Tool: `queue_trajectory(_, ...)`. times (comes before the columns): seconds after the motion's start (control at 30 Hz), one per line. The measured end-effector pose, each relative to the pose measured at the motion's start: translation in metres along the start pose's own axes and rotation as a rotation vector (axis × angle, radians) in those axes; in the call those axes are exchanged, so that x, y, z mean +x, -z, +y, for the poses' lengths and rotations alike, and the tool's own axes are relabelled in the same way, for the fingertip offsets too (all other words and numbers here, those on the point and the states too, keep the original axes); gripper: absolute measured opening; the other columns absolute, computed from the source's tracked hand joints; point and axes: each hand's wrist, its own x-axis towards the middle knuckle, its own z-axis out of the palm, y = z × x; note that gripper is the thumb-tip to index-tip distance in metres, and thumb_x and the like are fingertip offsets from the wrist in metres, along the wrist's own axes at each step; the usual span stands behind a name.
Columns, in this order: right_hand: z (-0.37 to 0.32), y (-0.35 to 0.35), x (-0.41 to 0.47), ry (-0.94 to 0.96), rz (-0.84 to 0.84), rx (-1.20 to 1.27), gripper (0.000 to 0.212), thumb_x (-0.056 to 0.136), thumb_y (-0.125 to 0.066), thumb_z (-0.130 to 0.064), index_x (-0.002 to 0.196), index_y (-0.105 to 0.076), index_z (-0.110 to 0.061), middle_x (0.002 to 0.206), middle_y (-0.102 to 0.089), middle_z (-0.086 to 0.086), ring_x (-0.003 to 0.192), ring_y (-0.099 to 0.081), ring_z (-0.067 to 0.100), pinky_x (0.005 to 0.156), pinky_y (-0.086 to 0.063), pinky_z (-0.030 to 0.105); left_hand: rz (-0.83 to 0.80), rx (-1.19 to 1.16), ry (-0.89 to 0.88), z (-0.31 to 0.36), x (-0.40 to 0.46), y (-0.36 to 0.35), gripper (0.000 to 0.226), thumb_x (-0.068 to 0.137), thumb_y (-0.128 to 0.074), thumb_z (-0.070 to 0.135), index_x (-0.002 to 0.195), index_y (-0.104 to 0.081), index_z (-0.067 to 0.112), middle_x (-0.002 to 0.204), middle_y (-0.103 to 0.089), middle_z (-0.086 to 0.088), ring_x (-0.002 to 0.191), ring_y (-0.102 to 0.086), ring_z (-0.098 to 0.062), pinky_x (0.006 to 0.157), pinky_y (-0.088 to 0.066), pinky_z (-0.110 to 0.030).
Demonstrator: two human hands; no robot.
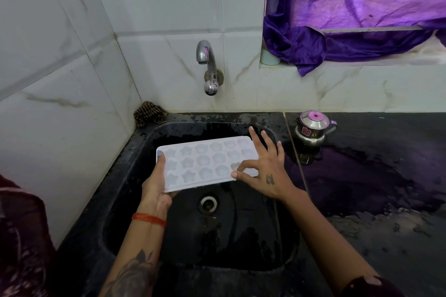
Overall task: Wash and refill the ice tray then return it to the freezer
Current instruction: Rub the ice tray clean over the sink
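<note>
A white ice tray [205, 163] with star and flower shaped cells hangs level over the black sink [135, 166]. My left hand [156, 185] grips its left end, thumb on top and fingers underneath. My right hand [263, 169] is over the tray's right end. Its thumb and index finger are bent together at a cell near the front right corner, while the other fingers are spread straight. The steel tap [207, 65] on the tiled wall above the sink shows no running water.
A drain [208, 204] sits in the sink floor. A small steel pot with a lid [312, 129] stands on the wet black counter [376, 176] to the right. A dark scrubber [149, 113] lies in the back left corner. A purple curtain [350, 19] hangs over the sill.
</note>
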Motion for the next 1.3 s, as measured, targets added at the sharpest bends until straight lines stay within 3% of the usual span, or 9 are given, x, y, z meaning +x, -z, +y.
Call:
queue_trajectory(0.23,0.000,-0.003,-0.001,0.015,0.054,-0.052,0.049,0.079,-0.036,-0.073,0.085,-0.067,-0.035,0.159,0.005,-0.007,0.147,0.007,0.025,0.112,0.011,0.055,0.016,-0.007,-0.009,0.002,-0.003,-0.004,0.041,0.077,-0.071,0.051,0.092,-0.066,0.012,0.110,-0.069,-0.015,0.095,-0.067,-0.030,0.079,-0.055,-0.048)
queue_trajectory(0.47,-0.017,-0.002,0.003,0.049,0.135,0.112,0.042,0.079,-0.048,-0.065,0.103,-0.064,-0.033,0.159,-0.001,-0.002,0.147,-0.002,0.025,0.113,0.004,0.046,0.019,-0.009,-0.008,0.002,-0.004,-0.006,0.038,0.079,-0.070,0.049,0.090,-0.065,0.012,0.106,-0.068,-0.014,0.087,-0.067,-0.027,0.073,-0.055,-0.046)
queue_trajectory(0.67,-0.024,-0.009,0.004,0.090,0.052,0.013,0.048,0.079,-0.041,-0.071,0.087,-0.070,-0.034,0.158,0.005,-0.004,0.147,0.002,0.024,0.114,0.010,0.049,0.018,0.004,-0.001,0.001,-0.002,-0.004,0.043,0.076,-0.071,0.051,0.093,-0.066,0.012,0.110,-0.069,-0.015,0.095,-0.068,-0.030,0.078,-0.056,-0.047)
queue_trajectory(0.83,-0.025,-0.011,0.004,0.093,-0.003,-0.057,0.061,0.079,-0.025,-0.077,0.102,-0.069,-0.042,0.159,0.008,-0.004,0.146,0.011,0.023,0.111,0.015,0.051,0.010,0.004,-0.001,0.001,-0.001,-0.003,0.046,0.076,-0.070,0.053,0.096,-0.066,0.011,0.113,-0.069,-0.016,0.097,-0.068,-0.031,0.080,-0.056,-0.049)
queue_trajectory(1.0,-0.024,-0.011,0.005,0.081,-0.072,-0.008,0.053,0.079,-0.029,-0.073,0.103,-0.068,-0.045,0.154,0.014,-0.012,0.144,0.019,0.020,0.111,0.018,0.051,0.006,-0.007,0.004,0.001,-0.001,-0.003,0.045,0.077,-0.069,0.052,0.096,-0.066,0.011,0.112,-0.069,-0.017,0.098,-0.068,-0.032,0.077,-0.056,-0.048)
queue_trajectory(1.17,-0.024,-0.008,0.008,0.079,-0.080,0.015,0.054,0.076,-0.033,-0.073,0.094,-0.072,-0.041,0.154,0.011,-0.015,0.145,0.016,0.020,0.111,0.019,0.050,0.015,-0.016,0.005,-0.001,-0.001,-0.003,0.043,0.076,-0.071,0.050,0.092,-0.066,0.010,0.110,-0.069,-0.017,0.097,-0.068,-0.032,0.085,-0.054,-0.051)
queue_trajectory(1.3,-0.027,-0.004,0.007,0.098,-0.034,-0.047,0.054,0.076,-0.034,-0.074,0.087,-0.073,-0.039,0.154,0.010,-0.014,0.146,0.014,0.021,0.105,0.030,0.042,-0.008,0.001,0.002,-0.001,-0.001,-0.003,0.055,0.065,-0.074,0.054,0.096,-0.068,0.010,0.110,-0.070,-0.016,0.096,-0.069,-0.032,0.087,-0.054,-0.051)
